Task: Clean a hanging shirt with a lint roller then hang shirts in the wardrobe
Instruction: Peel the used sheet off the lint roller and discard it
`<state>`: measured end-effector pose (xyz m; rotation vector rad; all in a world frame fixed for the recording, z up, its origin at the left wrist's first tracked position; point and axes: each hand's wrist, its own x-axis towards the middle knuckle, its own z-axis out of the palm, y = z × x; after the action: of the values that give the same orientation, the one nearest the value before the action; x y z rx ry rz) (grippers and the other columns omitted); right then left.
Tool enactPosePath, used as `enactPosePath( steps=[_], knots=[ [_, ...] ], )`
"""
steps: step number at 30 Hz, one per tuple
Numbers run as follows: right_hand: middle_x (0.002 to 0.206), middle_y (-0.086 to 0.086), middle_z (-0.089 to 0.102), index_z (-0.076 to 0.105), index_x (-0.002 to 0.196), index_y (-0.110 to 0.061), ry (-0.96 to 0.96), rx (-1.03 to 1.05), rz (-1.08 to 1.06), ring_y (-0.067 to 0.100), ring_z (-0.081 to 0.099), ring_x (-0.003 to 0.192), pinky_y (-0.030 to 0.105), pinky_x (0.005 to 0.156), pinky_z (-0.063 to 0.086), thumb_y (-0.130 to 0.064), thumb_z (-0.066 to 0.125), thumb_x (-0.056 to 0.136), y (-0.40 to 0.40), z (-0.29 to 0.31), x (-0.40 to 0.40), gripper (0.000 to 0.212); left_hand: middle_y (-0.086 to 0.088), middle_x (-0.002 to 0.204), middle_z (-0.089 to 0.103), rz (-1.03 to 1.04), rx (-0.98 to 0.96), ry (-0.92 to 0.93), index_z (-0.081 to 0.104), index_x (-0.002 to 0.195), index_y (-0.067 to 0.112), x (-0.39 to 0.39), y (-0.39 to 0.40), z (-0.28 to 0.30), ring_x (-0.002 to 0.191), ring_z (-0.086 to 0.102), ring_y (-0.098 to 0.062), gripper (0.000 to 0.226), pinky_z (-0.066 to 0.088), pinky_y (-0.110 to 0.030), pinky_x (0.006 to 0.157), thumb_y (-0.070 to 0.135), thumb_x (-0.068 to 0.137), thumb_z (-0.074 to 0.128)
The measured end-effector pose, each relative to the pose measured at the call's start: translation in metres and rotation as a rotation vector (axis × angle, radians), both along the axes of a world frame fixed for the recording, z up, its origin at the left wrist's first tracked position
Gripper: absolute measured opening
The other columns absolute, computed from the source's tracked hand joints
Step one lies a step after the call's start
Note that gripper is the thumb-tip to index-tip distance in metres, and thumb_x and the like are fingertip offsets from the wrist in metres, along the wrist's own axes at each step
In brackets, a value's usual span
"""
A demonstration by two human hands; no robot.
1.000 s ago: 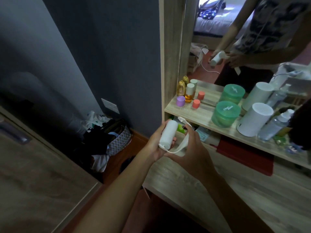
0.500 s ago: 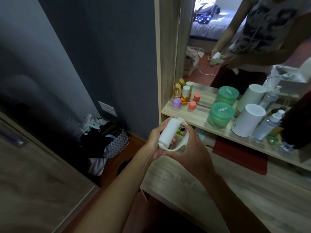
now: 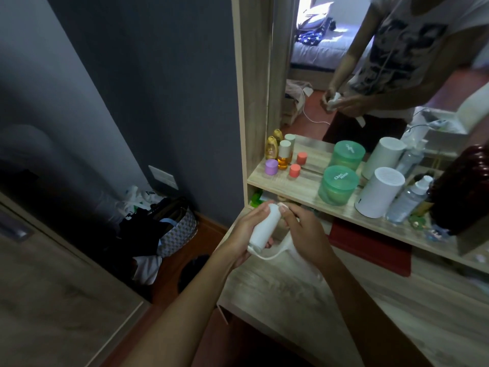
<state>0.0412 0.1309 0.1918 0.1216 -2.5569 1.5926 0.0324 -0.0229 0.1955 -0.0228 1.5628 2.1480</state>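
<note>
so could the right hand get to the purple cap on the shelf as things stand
Probably not at once: the right hand is busy on the lint roller. The path up to the purple cap at the shelf front looks clear, though.

A: Cam setup?
B: Single head cam, wide-angle, aimed forward and down, close over both forearms.
A: Facing what?
B: A wooden dressing table [image 3: 304, 292] with mirror [image 3: 370, 75] (wearer's torso reflected). Grey wall [image 3: 145, 88] left. No second view, nothing shared.

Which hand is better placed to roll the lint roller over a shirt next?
Probably the right hand: it is on the handle, while the left hand wraps the lint roller head.
</note>
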Motion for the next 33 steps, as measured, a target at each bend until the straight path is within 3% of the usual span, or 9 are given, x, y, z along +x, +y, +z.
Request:
enactPosePath(
  steps=[2, 5, 11, 14, 18, 23, 26, 29, 33],
  knots=[
    [0.102, -0.007, 0.071, 0.069, 0.113, -0.02, 0.0, -0.07, -0.011, 0.006, 0.064, 0.094, 0.026, 0.082, 0.048, -0.027, 0.048, 0.1, -0.001, 0.001, -0.002, 0.027, -0.019, 0.115, 0.057, -0.035, -0.052, 0.039, 0.056, 0.13, 0.025, -0.001, -0.001, 0.001, 0.079, 0.061, -0.024, 0.041, 0.051, -0.029, 0.056, 0.034, 0.09, 0.058],
    [0.101, -0.005, 0.072, 0.071, 0.11, -0.021, -0.011, -0.153, 0.004, 0.01, 0.065, 0.098, 0.03, 0.088, 0.05, -0.029, 0.049, 0.099, -0.003, 0.004, -0.007, 0.026, -0.018, 0.113, 0.055, -0.08, -0.017, 0.029, 0.051, 0.135, 0.022, -0.007, -0.004, 0.008, 0.071, 0.06, -0.02, 0.042, 0.05, -0.027, 0.053, 0.027, 0.093, 0.055],
    [0.091, -0.004, 0.072, 0.072, 0.103, -0.018, -0.05, -0.239, -0.026, 0.009, 0.064, 0.087, 0.028, 0.08, 0.049, -0.029, 0.052, 0.097, -0.013, 0.002, -0.014, 0.024, -0.018, 0.113, 0.055, -0.088, 0.038, -0.026, 0.044, 0.14, 0.022, -0.009, -0.012, 0.011, 0.06, 0.058, -0.019, 0.044, 0.049, -0.027, 0.051, 0.019, 0.097, 0.048],
    [0.078, -0.011, 0.065, 0.071, 0.101, -0.014, -0.036, -0.214, -0.085, 0.0, 0.058, 0.076, 0.02, 0.072, 0.042, -0.028, 0.05, 0.098, -0.02, 0.001, -0.013, 0.025, -0.018, 0.117, 0.055, -0.102, 0.02, -0.017, 0.045, 0.138, 0.026, -0.012, -0.014, 0.014, 0.063, 0.058, -0.021, 0.042, 0.05, -0.027, 0.052, 0.02, 0.096, 0.049],
    [0.098, -0.001, 0.072, 0.07, 0.106, -0.015, 0.028, -0.107, -0.176, 0.013, 0.064, 0.095, 0.029, 0.084, 0.048, -0.029, 0.045, 0.1, -0.027, -0.003, -0.014, 0.029, -0.02, 0.127, 0.055, -0.107, -0.053, 0.016, 0.048, 0.137, 0.026, -0.016, -0.016, 0.017, 0.069, 0.06, -0.02, 0.043, 0.051, -0.027, 0.051, 0.021, 0.095, 0.052],
    [0.097, -0.004, 0.068, 0.067, 0.106, -0.014, 0.049, -0.023, -0.208, 0.011, 0.06, 0.092, 0.02, 0.075, 0.037, -0.027, 0.037, 0.103, -0.027, -0.002, -0.013, 0.033, -0.021, 0.116, 0.057, -0.135, -0.089, 0.055, 0.056, 0.13, 0.022, -0.022, -0.012, 0.017, 0.082, 0.056, -0.034, 0.043, 0.051, -0.027, 0.052, 0.029, 0.087, 0.058],
    [0.099, -0.002, 0.067, 0.065, 0.109, -0.012, 0.042, 0.0, -0.197, 0.013, 0.06, 0.094, 0.02, 0.075, 0.036, -0.026, 0.033, 0.104, -0.023, -0.003, -0.014, 0.035, -0.015, 0.11, 0.057, -0.163, -0.08, 0.047, 0.054, 0.131, 0.02, -0.026, -0.011, 0.016, 0.075, 0.059, -0.028, 0.044, 0.051, -0.027, 0.051, 0.027, 0.087, 0.057],
    [0.097, -0.001, 0.069, 0.067, 0.104, -0.014, 0.007, -0.086, -0.153, 0.014, 0.062, 0.092, 0.027, 0.079, 0.044, -0.027, 0.038, 0.102, -0.017, -0.003, -0.017, 0.032, -0.015, 0.126, 0.056, -0.159, -0.063, 0.014, 0.05, 0.136, 0.027, -0.029, -0.01, 0.018, 0.073, 0.059, -0.028, 0.045, 0.052, -0.028, 0.052, 0.024, 0.091, 0.056],
    [0.084, -0.003, 0.069, 0.068, 0.089, -0.019, -0.121, -0.201, -0.101, 0.014, 0.062, 0.082, 0.03, 0.075, 0.045, -0.044, 0.035, 0.101, -0.005, 0.005, -0.017, 0.044, -0.016, 0.127, 0.057, -0.213, 0.012, -0.054, 0.041, 0.142, 0.031, -0.022, -0.012, 0.023, 0.064, 0.062, -0.023, 0.047, 0.054, -0.029, 0.057, 0.02, 0.096, 0.048]
  ],
)
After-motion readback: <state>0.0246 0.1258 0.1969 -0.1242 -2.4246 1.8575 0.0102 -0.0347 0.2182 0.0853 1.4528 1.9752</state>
